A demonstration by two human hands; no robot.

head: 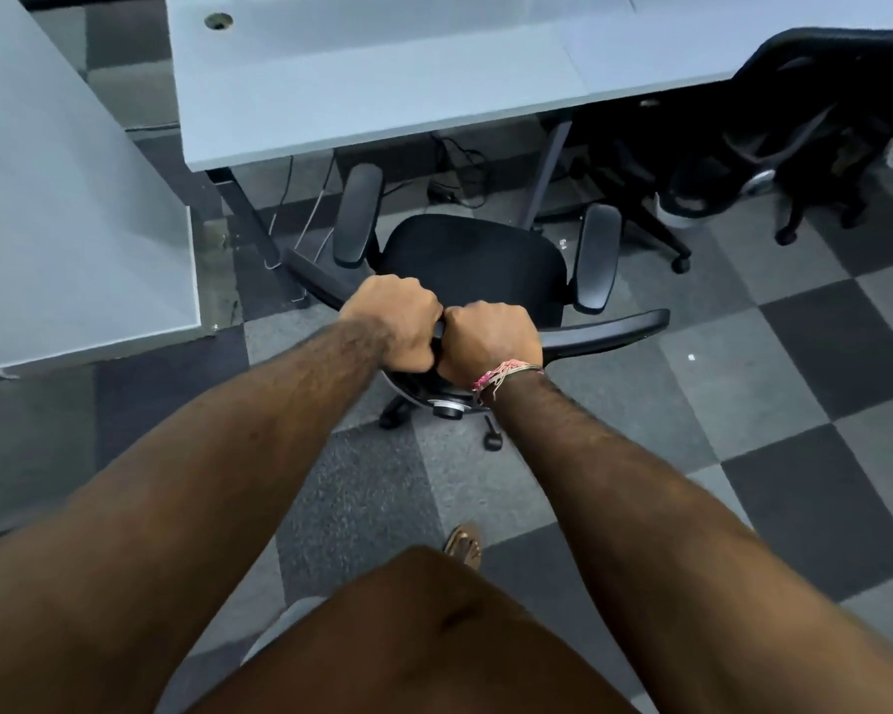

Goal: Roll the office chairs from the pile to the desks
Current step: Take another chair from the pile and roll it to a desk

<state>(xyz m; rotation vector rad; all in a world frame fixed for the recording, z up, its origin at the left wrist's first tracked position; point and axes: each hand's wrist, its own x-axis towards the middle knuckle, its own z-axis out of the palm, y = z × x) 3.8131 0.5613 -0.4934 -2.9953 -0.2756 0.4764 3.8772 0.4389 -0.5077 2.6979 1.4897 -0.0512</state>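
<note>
A black office chair (473, 257) with two padded armrests stands on the carpet, its seat facing a grey desk (382, 85) and its front edge near the desk's rim. My left hand (390, 327) and my right hand (488, 340) grip the top of the chair's backrest side by side, knuckles touching. A thread bracelet sits on my right wrist. The chair's castors show below my hands.
A second black chair (815, 121) is tucked at the desk to the right. Another grey desk (63, 198) fills the left side. Cables (455, 172) lie under the desk. Checkered carpet tiles cover the floor; my sandalled foot (465, 546) is below.
</note>
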